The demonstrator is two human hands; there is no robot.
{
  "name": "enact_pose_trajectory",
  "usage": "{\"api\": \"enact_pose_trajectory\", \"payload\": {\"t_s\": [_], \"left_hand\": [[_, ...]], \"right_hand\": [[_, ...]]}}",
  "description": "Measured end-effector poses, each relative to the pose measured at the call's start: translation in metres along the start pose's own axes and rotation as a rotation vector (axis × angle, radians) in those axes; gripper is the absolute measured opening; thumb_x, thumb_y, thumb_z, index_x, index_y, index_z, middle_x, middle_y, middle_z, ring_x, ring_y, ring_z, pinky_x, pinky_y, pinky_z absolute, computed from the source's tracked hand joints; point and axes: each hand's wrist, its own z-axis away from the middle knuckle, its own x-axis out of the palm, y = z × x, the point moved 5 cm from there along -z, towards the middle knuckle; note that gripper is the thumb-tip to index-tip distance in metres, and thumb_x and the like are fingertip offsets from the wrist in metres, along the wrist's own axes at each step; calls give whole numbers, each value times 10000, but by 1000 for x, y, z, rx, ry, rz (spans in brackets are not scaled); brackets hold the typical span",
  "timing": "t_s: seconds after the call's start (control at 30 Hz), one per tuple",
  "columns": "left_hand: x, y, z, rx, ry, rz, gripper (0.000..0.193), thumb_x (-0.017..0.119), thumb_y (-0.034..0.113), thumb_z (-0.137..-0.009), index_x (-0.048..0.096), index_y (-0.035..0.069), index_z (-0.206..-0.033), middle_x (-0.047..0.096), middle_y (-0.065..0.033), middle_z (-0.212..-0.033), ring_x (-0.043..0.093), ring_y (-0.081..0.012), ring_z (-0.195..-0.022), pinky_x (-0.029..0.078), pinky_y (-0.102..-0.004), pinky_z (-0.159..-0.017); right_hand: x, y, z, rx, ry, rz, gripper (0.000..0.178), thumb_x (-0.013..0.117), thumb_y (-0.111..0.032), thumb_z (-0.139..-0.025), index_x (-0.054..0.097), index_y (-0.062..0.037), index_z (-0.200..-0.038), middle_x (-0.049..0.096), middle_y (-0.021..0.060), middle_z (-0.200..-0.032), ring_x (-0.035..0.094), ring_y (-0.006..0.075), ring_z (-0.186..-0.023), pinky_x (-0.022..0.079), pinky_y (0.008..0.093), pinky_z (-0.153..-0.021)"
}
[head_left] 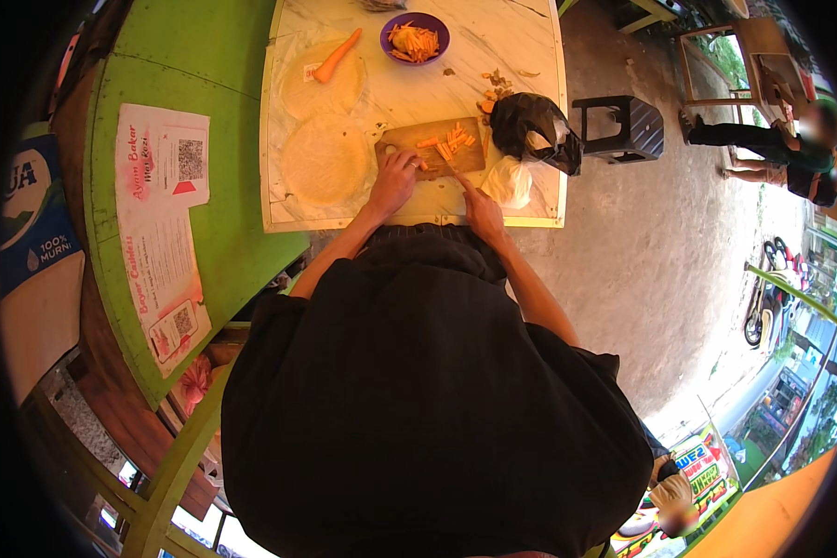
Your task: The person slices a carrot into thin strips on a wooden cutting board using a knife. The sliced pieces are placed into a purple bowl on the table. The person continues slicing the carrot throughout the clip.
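Observation:
A wooden cutting board (474, 160) lies near the table's front edge, with cut carrot sticks (454, 141) spread over it. My left hand (396, 180) rests on the board, its fingers curled over a piece of carrot (422, 166) that is mostly hidden. In my right hand (484, 212) is a knife (457, 173), its blade pointing up and left toward the sticks. Beyond the board stands a purple bowl (383, 45) full of carrot sticks. One long whole carrot (337, 57) lies to its left.
Two round pale mats or trays (321, 163) lie at the table's left. Peelings (498, 84), a black plastic bag (521, 121) and a pale plastic bag (509, 183) are at the right. A dark stool (628, 128) stands beyond, with people (790, 149) farther off. A green table (223, 158) adjoins the left.

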Motion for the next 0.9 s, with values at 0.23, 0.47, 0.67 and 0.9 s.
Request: {"api": "enact_pose_trajectory", "payload": {"t_s": [0.23,0.47,0.67,0.9], "left_hand": [[0,-8,-9,-239,64,222,243,685,76,-973,682,-63,-1173,628,-167,-1142,650,-326,-1010,536,-415,-866],[13,-27,-20,-474,33,400,244,809,97,-877,715,-59,-1039,647,-114,-839,648,-236,-718,536,-370,-678],[12,-25,-34,-467,31,313,223,816,106,-866,717,-36,-1006,676,-101,-772,669,-231,-708,539,-368,-675],[27,-41,-23,-604,45,400,189,773,125,-926,707,-29,-1012,738,-113,-779,721,-221,-694,574,-367,-665]], "right_hand": [[-5,-6,3,-23,18,-134,582,499,-126,-1041,425,-250,-1605,703,320,-983,677,499,-877,522,564,-761],[-5,-20,5,17,-23,-242,568,496,-124,-1036,445,-232,-1592,677,354,-905,660,529,-834,502,571,-752],[-5,-18,5,55,-49,-247,558,496,-135,-1042,449,-233,-1589,675,354,-911,661,529,-850,507,565,-759],[3,-21,3,-8,-1,-273,539,495,-97,-1054,454,-182,-1585,639,347,-877,638,510,-767,498,499,-715]]}}
